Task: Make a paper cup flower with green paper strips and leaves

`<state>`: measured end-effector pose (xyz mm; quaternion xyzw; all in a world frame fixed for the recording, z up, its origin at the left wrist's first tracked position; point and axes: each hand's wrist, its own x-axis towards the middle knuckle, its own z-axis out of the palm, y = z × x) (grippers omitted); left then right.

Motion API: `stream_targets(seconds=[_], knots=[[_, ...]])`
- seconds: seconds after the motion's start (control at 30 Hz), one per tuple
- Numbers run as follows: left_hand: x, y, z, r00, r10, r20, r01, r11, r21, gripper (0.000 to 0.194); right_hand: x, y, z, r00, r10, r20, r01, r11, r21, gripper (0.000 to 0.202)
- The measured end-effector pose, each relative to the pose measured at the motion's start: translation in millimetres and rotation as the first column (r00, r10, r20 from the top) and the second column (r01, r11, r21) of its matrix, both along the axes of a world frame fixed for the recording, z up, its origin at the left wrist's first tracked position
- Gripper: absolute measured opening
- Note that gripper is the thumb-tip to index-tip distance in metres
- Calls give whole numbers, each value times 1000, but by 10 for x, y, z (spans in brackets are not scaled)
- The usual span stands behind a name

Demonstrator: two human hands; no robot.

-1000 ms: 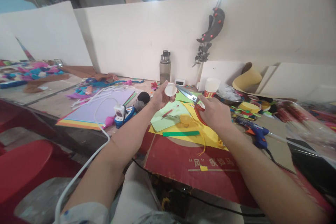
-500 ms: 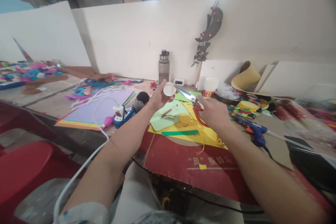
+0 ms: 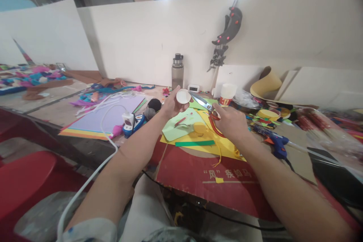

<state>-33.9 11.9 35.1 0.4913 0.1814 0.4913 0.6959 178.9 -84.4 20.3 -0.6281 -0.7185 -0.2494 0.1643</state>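
Forward, on outstretched arms (image 3: 127, 155), the left hand (image 3: 171, 106) clasps a round white piece (image 3: 183, 96) and the right hand (image 3: 231, 121) grips scissors (image 3: 209, 107).

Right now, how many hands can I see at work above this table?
2. The left hand holds a round white piece; the right hand grips red-handled scissors. Some fingers are hidden, but no other hand shows.

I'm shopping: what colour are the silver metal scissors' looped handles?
The looped handles look orange-red, best seen in the head view.
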Motion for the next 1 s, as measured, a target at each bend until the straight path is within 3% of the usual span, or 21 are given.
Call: stream_targets(seconds=[0.23,0.43,1.0], knots=[[5,-11,-8,998,-34,45,33,999,17,40,-12,-15,15,1000,-22,-19,22,1000,11,37],[42,11,-91,992,-127,-4,127,990,58,35,13,22,-13,998,14,-61,-11,999,34,36],[19,23,-49,991,-106,-84,104,994,-24,50,32,42,-11,1000,7,-28,-8,1000,-27,38]])
